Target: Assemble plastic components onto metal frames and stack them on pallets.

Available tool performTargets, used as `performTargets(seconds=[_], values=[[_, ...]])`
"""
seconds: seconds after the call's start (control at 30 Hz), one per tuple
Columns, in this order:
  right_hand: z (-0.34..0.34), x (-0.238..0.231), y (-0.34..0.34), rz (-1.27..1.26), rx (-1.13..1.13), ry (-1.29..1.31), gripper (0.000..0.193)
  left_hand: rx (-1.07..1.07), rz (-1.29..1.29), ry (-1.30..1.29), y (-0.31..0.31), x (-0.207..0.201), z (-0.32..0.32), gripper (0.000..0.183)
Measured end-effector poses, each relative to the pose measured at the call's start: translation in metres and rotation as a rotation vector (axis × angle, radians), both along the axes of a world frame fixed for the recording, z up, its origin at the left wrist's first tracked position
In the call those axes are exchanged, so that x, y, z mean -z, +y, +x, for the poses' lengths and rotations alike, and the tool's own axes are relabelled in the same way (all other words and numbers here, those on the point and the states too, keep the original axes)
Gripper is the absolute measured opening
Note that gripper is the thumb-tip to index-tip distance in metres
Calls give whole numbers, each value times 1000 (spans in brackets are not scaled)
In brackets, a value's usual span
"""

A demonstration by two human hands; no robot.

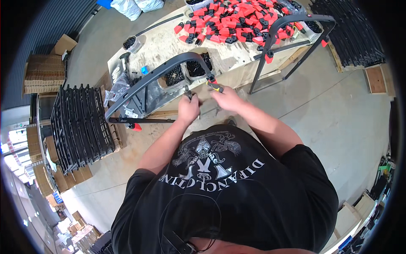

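Observation:
My left hand is closed around a short dark tool that points toward the table; its exact kind is unclear. To its right, my right hand grips a yellow-and-black handled tool, its working end too small to make out. That tool is beside the red-and-black fitting at one end of a black bent-tube frame. The frame leans over the table's near edge, arching above both hands' left side. A second red fitting sits on its lower left.
A wooden table carries a heap of red-and-black plastic parts and bins of small black parts. Another black tube frame leans at the right. Stacked black racks stand left, with cardboard behind. More black frames lie far right.

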State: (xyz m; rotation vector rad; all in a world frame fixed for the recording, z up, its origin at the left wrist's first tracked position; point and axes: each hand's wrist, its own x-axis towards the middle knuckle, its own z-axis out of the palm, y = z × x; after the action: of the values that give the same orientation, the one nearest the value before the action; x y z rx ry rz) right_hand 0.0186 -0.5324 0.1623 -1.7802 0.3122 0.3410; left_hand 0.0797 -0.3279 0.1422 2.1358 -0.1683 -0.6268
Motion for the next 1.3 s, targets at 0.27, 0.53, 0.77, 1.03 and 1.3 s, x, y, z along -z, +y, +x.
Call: performTargets(seconds=[0.27,0.53,0.77,1.03,1.3], values=[[21,60,-69,43,484,-171,43,-294,-242,450,-67,-16,13,61],[66,71,-61,470,654,-42,26,-337,-410,603,-76,-18,18,56],[71,77,-55,565,667,40,26,-295,-462,661,-81,-41,25,34],[69,91,-58,437,635,64,38,-216,-512,663,-79,-37,27,23],[66,104,-63,345,571,-71,35,-256,-572,797,-74,-34,46,23]])
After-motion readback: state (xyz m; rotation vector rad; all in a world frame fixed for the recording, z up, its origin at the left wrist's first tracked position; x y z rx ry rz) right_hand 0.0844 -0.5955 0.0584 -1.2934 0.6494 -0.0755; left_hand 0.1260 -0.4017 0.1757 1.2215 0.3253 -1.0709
